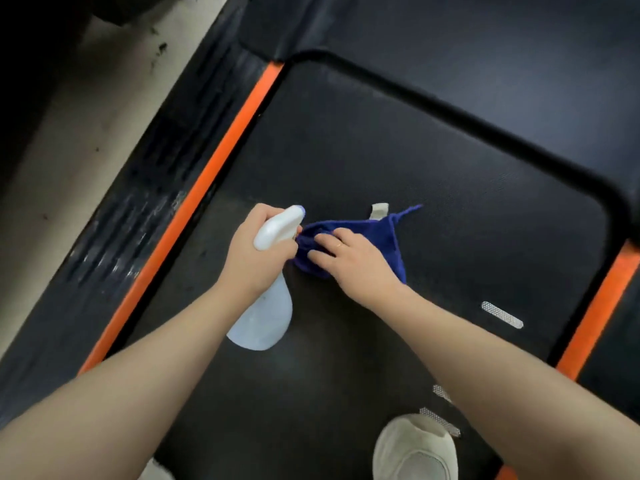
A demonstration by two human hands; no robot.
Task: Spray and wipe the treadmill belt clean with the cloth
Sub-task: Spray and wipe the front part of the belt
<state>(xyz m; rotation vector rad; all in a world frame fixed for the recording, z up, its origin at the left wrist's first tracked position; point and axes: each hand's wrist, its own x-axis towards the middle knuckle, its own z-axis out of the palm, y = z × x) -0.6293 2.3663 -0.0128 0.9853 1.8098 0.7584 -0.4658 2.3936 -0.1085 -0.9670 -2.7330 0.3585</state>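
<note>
The black treadmill belt point(398, 161) fills the middle of the view. My left hand point(256, 251) grips a white spray bottle point(266, 317) by its neck, with the nozzle pointing right at the cloth. A blue cloth point(388, 237) with a white tag lies bunched on the belt. My right hand point(353, 265) rests on the cloth with its fingers gathering the fabric, right beside the nozzle.
Orange strips point(214, 168) run along both sides of the belt, with black side rails point(131, 216) outside them. A pale floor point(62, 140) lies to the left. A white shoe point(415, 448) stands on the belt at the bottom. Small silver marks point(502, 315) sit on the belt's right side.
</note>
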